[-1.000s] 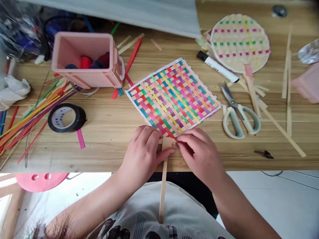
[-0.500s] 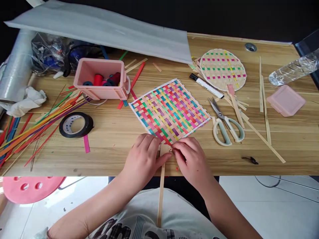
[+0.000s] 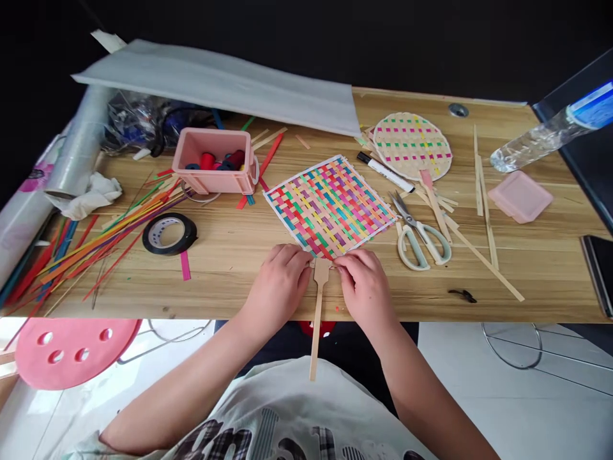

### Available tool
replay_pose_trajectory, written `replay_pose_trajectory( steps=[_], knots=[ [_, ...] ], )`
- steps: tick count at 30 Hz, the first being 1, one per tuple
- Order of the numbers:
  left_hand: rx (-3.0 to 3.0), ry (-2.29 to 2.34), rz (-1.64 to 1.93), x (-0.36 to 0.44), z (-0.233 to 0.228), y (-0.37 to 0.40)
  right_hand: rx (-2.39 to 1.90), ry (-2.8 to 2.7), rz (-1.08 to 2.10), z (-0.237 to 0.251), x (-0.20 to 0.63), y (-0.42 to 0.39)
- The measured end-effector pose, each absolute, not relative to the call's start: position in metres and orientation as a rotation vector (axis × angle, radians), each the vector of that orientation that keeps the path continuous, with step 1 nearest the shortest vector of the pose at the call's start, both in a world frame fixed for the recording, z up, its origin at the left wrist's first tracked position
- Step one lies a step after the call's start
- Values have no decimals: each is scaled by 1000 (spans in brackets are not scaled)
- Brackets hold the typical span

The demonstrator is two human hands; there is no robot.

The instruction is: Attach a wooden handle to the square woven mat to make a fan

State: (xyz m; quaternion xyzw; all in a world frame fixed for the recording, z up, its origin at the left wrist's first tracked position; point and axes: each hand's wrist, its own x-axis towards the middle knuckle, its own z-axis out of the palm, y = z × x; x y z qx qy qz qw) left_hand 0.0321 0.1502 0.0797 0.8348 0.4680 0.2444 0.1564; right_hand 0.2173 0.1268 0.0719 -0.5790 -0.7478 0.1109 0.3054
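Left hand (image 3: 281, 281) and right hand (image 3: 364, 285) curled at woven panel's (image 3: 330, 206) near corner, mid-desk (image 3: 230, 262), flanking wooden stick's (image 3: 317, 319) wide far end, can't tell if either grips; best keep stick centred, corner flat.

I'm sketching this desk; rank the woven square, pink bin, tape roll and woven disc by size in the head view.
Woven square
Pink bin and woven disc, too alike to rank
Tape roll
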Motion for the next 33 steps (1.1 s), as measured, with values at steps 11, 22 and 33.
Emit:
replay_pose_trajectory(
  steps=[11, 22, 33],
  knots=[
    [2268, 1222, 655, 28, 81, 154, -1396, -2053, 522, 73, 230, 126],
    [2225, 1178, 665, 31, 81, 160, -1405, -2031, 496, 73, 226, 126],
    [2194, 1212, 685, 32, 79, 160, -1385, -2023, 454, 73, 225, 127]
  ],
)
